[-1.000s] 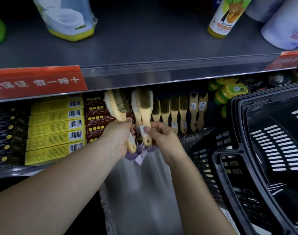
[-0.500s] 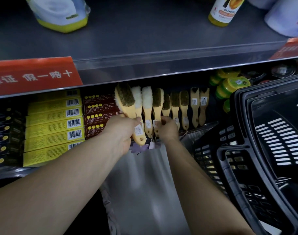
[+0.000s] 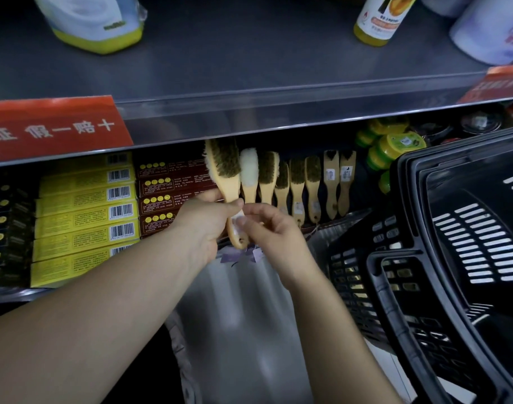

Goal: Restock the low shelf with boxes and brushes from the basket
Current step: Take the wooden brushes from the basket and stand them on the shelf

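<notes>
The left hand [image 3: 205, 228] grips a brush [image 3: 224, 170] by its handle, fingers curled round it. The brush stands head up at the left end of the row of brushes [image 3: 297, 185] on the low shelf [image 3: 13, 294]. The right hand [image 3: 274, 239] pinches the lower handle between thumb and forefinger, just above the hanging tags [image 3: 240, 256]. Likely risks: if pushed in crooked, the brush may tip its neighbours one after another. The tags could snag on the fingers at release and drag the brush back out. It may also lean onto the boxes [image 3: 83, 217] at left. The basket [image 3: 401, 182] sits near, at right.
</notes>
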